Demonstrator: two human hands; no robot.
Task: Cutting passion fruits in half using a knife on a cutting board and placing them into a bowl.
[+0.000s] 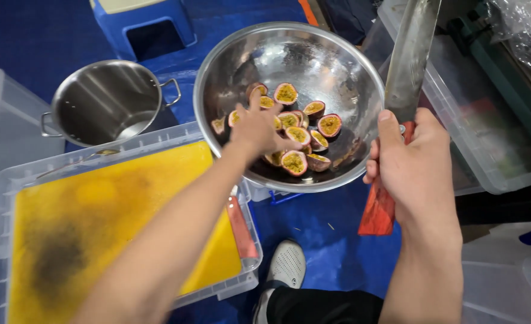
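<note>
My left hand (254,127) reaches into a large steel bowl (337,66), fingers spread over several halved passion fruits (294,162) with purple rinds and yellow pulp. I cannot tell whether a piece is under the palm. My right hand (414,162) grips the red handle of a big cleaver (408,60), its blade pointing up and away beside the bowl's right rim. The bowl rests partly on a clear lidded bin.
A stained yellow cutting board (97,228) lies on a clear plastic bin at the left. A steel pot (106,102) stands behind it. A blue stool (142,24) is at the back. Clear bins (487,162) sit at the right. My white shoe (286,264) is on the blue floor.
</note>
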